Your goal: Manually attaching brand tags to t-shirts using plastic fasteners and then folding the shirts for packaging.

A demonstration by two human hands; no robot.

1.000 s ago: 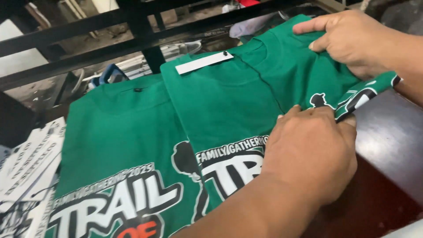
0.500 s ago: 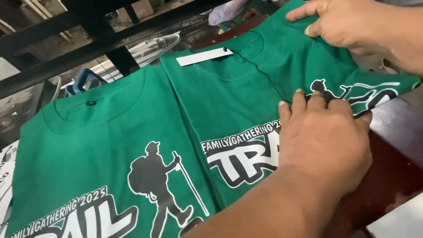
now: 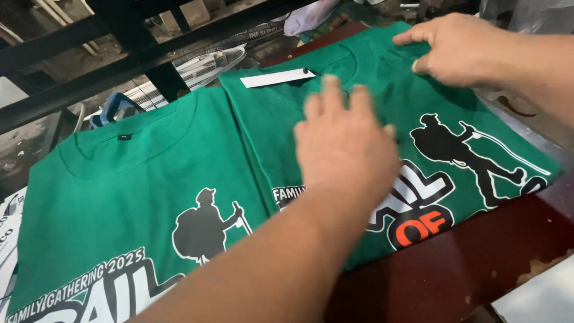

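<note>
Right shirt (image 3: 382,113): now unfolded, print showing.
Our left hand (image 3: 347,143): flat, open, smoothing it.
Our right hand (image 3: 460,48): fingertips pinning the collar.

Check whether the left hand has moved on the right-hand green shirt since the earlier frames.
Yes. The left hand has slid from the folded edge by the hiker print toward the collar and white tag.

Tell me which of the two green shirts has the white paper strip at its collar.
The right-hand green shirt, under both hands; the white strip lies at its neckline. The left green shirt has none.
</note>
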